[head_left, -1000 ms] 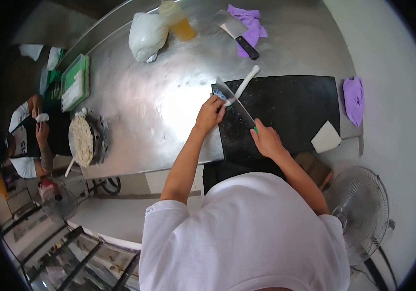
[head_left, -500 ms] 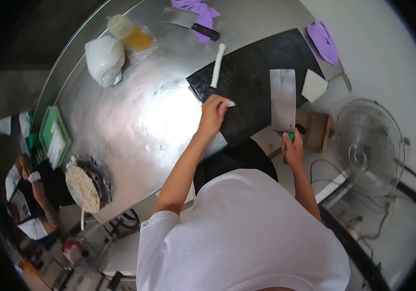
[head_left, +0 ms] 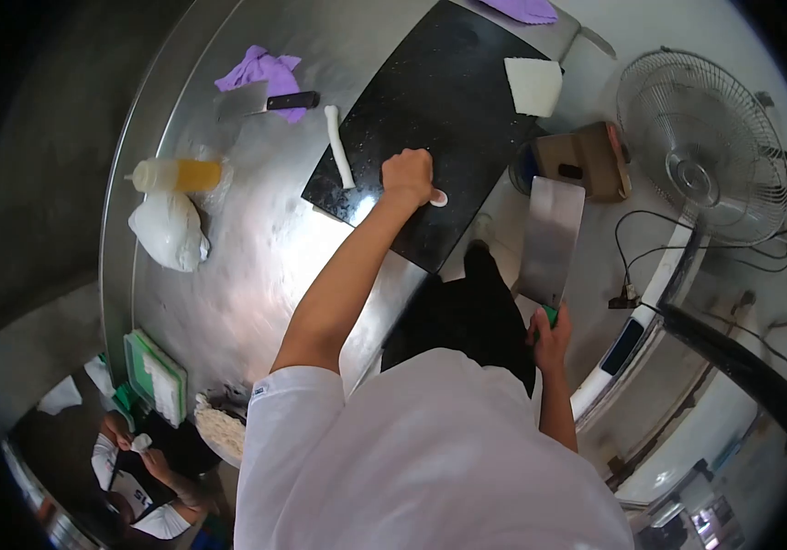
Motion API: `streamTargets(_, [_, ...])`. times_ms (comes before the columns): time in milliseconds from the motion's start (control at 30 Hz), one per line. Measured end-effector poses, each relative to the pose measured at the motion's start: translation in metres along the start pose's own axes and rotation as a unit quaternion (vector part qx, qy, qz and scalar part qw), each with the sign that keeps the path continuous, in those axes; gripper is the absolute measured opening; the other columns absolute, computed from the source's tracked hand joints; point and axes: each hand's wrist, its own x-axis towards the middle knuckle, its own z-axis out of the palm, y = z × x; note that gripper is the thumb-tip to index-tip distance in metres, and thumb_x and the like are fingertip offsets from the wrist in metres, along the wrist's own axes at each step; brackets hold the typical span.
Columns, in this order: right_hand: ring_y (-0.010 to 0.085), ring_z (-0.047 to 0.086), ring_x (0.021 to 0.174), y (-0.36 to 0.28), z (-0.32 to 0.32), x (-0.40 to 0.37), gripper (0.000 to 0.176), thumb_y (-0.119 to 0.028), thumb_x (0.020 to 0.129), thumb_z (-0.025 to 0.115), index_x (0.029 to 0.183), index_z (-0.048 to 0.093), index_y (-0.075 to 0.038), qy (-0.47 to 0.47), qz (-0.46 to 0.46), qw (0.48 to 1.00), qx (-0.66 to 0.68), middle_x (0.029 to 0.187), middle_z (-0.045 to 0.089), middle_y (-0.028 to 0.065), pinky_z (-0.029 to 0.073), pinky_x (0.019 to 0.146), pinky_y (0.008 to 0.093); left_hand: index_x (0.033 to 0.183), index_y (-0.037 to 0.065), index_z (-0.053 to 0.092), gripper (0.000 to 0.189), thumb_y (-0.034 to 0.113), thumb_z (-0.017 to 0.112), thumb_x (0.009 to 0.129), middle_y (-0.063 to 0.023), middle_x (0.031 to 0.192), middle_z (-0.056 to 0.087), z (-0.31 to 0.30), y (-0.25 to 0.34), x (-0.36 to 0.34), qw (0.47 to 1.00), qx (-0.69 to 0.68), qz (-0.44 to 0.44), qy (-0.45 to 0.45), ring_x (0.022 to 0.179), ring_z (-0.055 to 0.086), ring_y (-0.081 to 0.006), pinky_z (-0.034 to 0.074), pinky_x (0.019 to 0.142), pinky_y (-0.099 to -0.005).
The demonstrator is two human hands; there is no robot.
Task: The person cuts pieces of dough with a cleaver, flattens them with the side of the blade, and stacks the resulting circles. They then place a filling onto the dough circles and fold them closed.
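1. While the left hand (head_left: 409, 172) bears down near the middle of the black board (head_left: 467, 101), its weight should go straight down through the wrist, so that the small white piece (head_left: 440, 198) beside the thumb does not skid.
2. The left fingers look folded inward and close together. With the hand's back to the camera, their tips are hidden, so I cannot tell whether they clamp anything; the white piece appears to touch the thumb side, though that contact is hard to read.
3. Even pressure suits this soft-looking piece: leaning on the thumb alone would probably leave one side thinner. Lifting the hand cleanly, without dragging, should spare its rim.
4. The right fingers are wrapped around the green handle (head_left: 551, 315) of the cleaver (head_left: 551, 238), its blade reaching forward from them, off the board and well apart from the left fingers. That gap is worth preserving whenever the left hand presses.
5. On the far side of the left fingers from the thumb, the white roll (head_left: 339, 148) lies with its near end on the board and its far end past the edge. Drawing it inward would give it fuller support.
6. Before any cut, the left fingertips should be tucked back from the blade's line.
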Motion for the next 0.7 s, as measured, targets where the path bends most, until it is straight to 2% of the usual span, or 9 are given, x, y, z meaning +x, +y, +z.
streamTargets(67, [0.0083,0.048,0.049,0.002,-0.003,0.001,0.021,-0.021,0.105,0.056,0.117,0.055,-0.004,0.005,0.007,1.0,0.009,0.066,0.052,0.0007,0.04,0.045,0.0239,0.089,0.009,0.075,0.048,0.037,0.098,0.057,-0.0145,0.098,0.076,-0.003,0.011,0.003,0.996,0.087,-0.026,-0.002,0.099,0.074,-0.0324,0.057,0.088,-0.0427])
streamTargets(300, [0.0089,0.052,0.064,-0.025,-0.01,0.07,0.018,-0.022,0.103,0.058,0.104,0.057,-0.004,0.019,-0.006,1.0,0.023,0.076,0.056,0.0013,0.042,0.059,0.0263,0.096,0.008,0.073,0.059,0.038,0.1,0.053,-0.0144,0.103,0.075,0.005,0.029,0.01,0.991,0.129,-0.039,-0.021,0.102,0.072,-0.0337,0.057,0.089,-0.0426])
streamTargets(367, [0.009,0.053,0.066,-0.018,-0.025,0.098,0.018,-0.022,0.103,0.059,0.104,0.057,-0.004,-0.009,-0.014,0.998,0.065,0.077,0.056,0.0017,0.043,0.06,0.0265,0.105,0.008,0.074,0.068,0.044,0.099,0.053,-0.0147,0.109,0.075,0.005,0.026,0.018,0.985,0.165,0.011,-0.052,0.109,0.071,-0.0327,0.058,0.092,-0.0403])
streamTargets(467, [0.0099,0.053,0.063,-0.032,-0.038,0.134,0.018,-0.021,0.103,0.059,0.102,0.058,-0.003,-0.037,-0.049,0.992,0.106,0.076,0.056,0.0024,0.042,0.058,0.0269,0.105,0.006,0.069,0.069,0.05,0.094,0.058,-0.0127,0.096,0.074,-0.011,0.027,0.041,0.988,0.016,0.06,-0.141,0.101,0.071,-0.0332,0.055,0.088,-0.0419])
streamTargets(500, [0.0103,0.053,0.061,-0.04,-0.039,0.144,0.019,-0.022,0.103,0.059,0.103,0.058,-0.003,-0.012,-0.065,0.995,0.069,0.075,0.055,0.0026,0.042,0.055,0.0273,0.123,0.007,0.064,0.081,0.061,0.086,0.065,-0.0165,0.116,0.069,-0.016,0.041,0.041,0.992,0.021,0.037,-0.122,0.121,0.061,-0.0353,0.047,0.1,-0.0469])
streamTargets(533, [0.0107,0.052,0.058,-0.045,-0.04,0.156,0.02,-0.023,0.104,0.058,0.103,0.058,-0.002,0.008,-0.082,0.996,0.03,0.073,0.055,0.0028,0.042,0.053,0.0276,0.123,0.007,0.064,0.081,0.061,0.086,0.065,-0.0165,0.116,0.069,0.0,0.051,0.043,0.992,0.017,0.031,-0.122,0.121,0.061,-0.0353,0.047,0.1,-0.0469])
streamTargets(600, [0.011,0.052,0.055,-0.053,-0.036,0.186,0.023,-0.025,0.105,0.057,0.103,0.058,-0.002,0.02,-0.092,0.994,0.061,0.073,0.055,0.0032,0.042,0.05,0.0281,0.143,0.009,0.052,0.1,0.07,0.078,0.068,-0.0226,0.151,0.045,0.038,0.062,0.044,0.973,-0.045,0.026,0.226,0.146,0.034,-0.0409,0.028,0.117,-0.0566])
streamTargets(633, [0.0114,0.051,0.052,-0.058,-0.032,0.202,0.026,-0.027,0.106,0.056,0.102,0.058,-0.002,0.043,-0.103,0.989,0.095,0.072,0.055,0.0035,0.041,0.047,0.0286,0.143,0.009,0.052,0.1,0.07,0.078,0.068,-0.0226,0.151,0.045,0.051,0.057,0.04,0.972,-0.047,0.018,0.23,0.146,0.034,-0.0409,0.028,0.117,-0.0566])
streamTargets(700, [0.0116,0.051,0.051,-0.079,-0.024,0.228,0.029,-0.03,0.107,0.055,0.1,0.059,-0.002,0.026,-0.132,0.982,0.133,0.071,0.055,0.0036,0.042,0.047,0.0287,0.155,0.01,0.038,0.113,0.076,0.072,0.07,-0.023,0.167,0.015,0.071,0.051,0.032,0.974,0.038,0.067,0.213,0.155,0.01,-0.0433,0.008,0.121,-0.0671])
